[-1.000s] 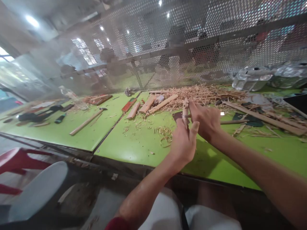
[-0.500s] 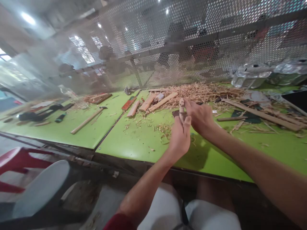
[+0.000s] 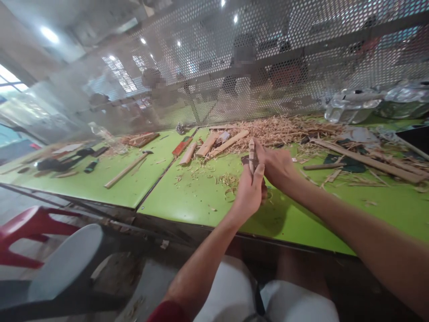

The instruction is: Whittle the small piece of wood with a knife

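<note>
We've got the left hand (image 3: 250,194) wrapped around the lower end of an upright wood piece (image 3: 251,154), the right hand (image 3: 276,165) closed on it just above, both over the green bench (image 3: 187,201). Shavings (image 3: 281,127) are piled behind by the mesh screen (image 3: 268,67); wood sticks (image 3: 208,145) and a hammer (image 3: 125,170) lie to the left.

The green desk (image 3: 187,201) carried a heap of wood shavings (image 3: 281,129) along its far edge, several wooden blocks (image 3: 206,145) beside it, a long stick (image 3: 125,170) to the left, and long slats (image 3: 365,161) on the right.
</note>
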The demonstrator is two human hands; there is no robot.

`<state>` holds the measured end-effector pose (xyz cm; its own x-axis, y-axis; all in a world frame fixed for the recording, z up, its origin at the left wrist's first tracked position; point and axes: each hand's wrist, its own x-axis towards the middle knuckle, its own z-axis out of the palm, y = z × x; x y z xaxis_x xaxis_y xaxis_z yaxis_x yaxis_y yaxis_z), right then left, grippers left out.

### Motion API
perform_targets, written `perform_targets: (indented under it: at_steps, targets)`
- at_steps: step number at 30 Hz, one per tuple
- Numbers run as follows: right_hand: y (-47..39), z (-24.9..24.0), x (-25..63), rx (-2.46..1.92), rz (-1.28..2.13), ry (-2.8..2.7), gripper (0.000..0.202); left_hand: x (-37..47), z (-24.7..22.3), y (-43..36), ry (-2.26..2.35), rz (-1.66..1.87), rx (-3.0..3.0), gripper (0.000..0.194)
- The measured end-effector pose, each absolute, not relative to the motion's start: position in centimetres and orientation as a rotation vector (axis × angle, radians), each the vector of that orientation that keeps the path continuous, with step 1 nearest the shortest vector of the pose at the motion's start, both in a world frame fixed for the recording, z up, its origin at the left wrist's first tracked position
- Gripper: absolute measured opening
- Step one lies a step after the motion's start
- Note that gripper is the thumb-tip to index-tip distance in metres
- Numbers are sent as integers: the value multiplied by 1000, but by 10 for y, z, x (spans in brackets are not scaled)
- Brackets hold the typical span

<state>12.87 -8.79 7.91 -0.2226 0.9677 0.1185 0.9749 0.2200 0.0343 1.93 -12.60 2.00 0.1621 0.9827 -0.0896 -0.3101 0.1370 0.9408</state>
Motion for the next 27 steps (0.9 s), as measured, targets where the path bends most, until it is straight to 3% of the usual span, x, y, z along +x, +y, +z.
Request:
perform_targets:
  at_steps: [6,27]
  targets:
    - [-91,78,128,-1878,-110,-2414,77,17,23,-130,816,1147,991,56]
    - [-82,69,133,-1863,-137,-2286,72,22,32,-129,846,1095,902,68]
